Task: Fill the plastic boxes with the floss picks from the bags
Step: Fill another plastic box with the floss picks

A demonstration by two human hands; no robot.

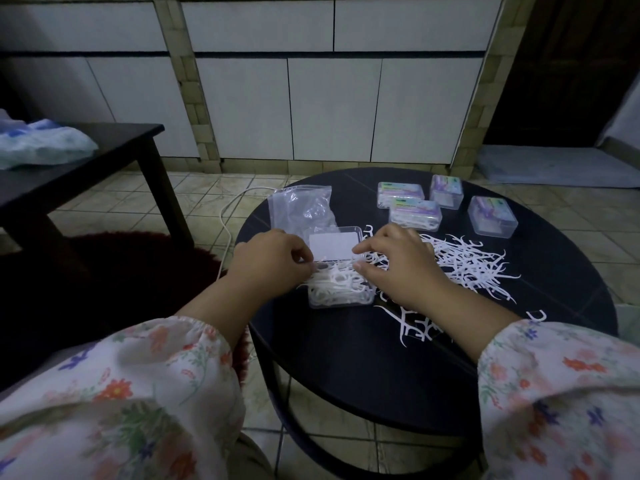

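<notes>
Floral sleeves (114, 403) fill the lower corners; above them, at frame center, both hands work at the open plastic box (341, 289) heaped with floss picks. Left hand (273, 261) pinches a pick at the box's hinge edge, right hand (394, 261) curls over loose floss picks (464, 261) scattered center-right on the round black table (346, 375). Farther up: empty clear bag (301, 206), then four closed boxes (446, 206).

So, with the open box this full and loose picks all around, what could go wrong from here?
1. The open box looks heaped with floss picks, so its lid may not close cleanly, or picks may spill.
2. The loose picks reach toward the round table edge near the right sleeve; the sleeve could sweep some off.
3. The left hand and right hand crowd the box, so a nudge may shift it.
</notes>
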